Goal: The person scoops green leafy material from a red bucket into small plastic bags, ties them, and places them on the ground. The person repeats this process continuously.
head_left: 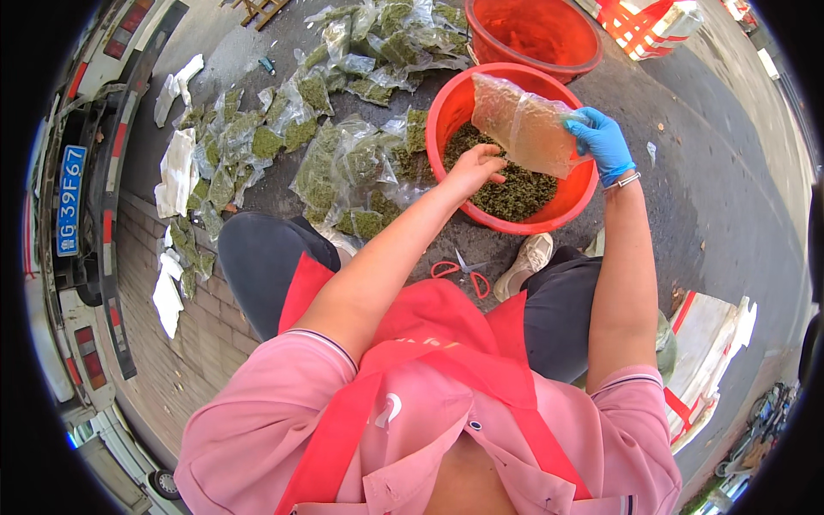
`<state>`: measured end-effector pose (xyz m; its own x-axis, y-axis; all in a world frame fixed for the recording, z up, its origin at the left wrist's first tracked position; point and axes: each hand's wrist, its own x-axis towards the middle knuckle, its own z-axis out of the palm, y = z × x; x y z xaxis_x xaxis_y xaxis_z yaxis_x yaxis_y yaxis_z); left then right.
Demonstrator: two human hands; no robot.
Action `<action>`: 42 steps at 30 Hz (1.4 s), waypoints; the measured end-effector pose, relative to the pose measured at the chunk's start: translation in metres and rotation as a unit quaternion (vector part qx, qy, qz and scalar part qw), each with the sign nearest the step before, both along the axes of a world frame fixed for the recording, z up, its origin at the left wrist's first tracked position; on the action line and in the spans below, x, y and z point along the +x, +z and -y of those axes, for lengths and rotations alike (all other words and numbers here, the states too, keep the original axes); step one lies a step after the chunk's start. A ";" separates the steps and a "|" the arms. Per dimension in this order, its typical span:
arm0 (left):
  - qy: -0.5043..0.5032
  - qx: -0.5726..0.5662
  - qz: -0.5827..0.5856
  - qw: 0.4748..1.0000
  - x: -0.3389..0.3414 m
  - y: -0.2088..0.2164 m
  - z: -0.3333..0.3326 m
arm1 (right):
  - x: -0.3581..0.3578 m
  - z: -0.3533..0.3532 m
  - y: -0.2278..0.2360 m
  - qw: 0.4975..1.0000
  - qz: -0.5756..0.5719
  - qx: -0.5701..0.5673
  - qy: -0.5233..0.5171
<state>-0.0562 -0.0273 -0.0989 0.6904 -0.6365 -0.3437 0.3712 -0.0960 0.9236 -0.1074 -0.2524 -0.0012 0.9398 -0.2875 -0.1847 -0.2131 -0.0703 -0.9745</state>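
Note:
A clear plastic bag (528, 129), flat and crinkled, hangs tilted above a red tub (438, 116). My right hand (601, 143), in a blue glove, pinches the bag at its right edge. Little seems to be inside it beyond a faint yellowish tint. My bare left hand (477, 169) hovers over the tub's left side, close to the bag's lower left edge, with fingers slightly curled and apart. Small dark green, berry-like pieces (513, 194) lie heaped in the tub, partly hidden by the bag and hand.
Many clear bags of green pieces (348, 167) spread on the ground to the left and behind. Red-handled scissors (463, 270) lie between my feet. A second red tub (536, 30) stands behind. White foam boxes (704, 360) sit at right; a parked truck (94, 215) lines the left.

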 end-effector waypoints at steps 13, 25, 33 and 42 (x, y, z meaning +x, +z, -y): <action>0.292 0.530 0.159 0.780 0.088 -0.134 -0.253 | 0.038 -0.031 -0.024 0.913 0.110 -0.393 -0.001; -0.091 0.541 0.610 0.571 0.101 -0.134 -0.186 | 0.049 -0.045 -0.028 0.961 0.141 -0.221 -0.091; -0.183 0.458 0.553 0.671 0.136 -0.097 -0.184 | 0.053 -0.059 -0.026 0.963 0.089 -0.245 -0.060; 0.339 -0.002 0.327 0.882 0.139 0.061 -0.153 | 0.043 -0.102 -0.010 0.922 0.110 -0.356 0.102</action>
<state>0.0828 0.1257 -0.0383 0.9627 -0.0016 0.2705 -0.2702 -0.0519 0.9614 -0.0646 -0.1507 -0.0112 0.9800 -0.0754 0.1843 0.0726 -0.7266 -0.6832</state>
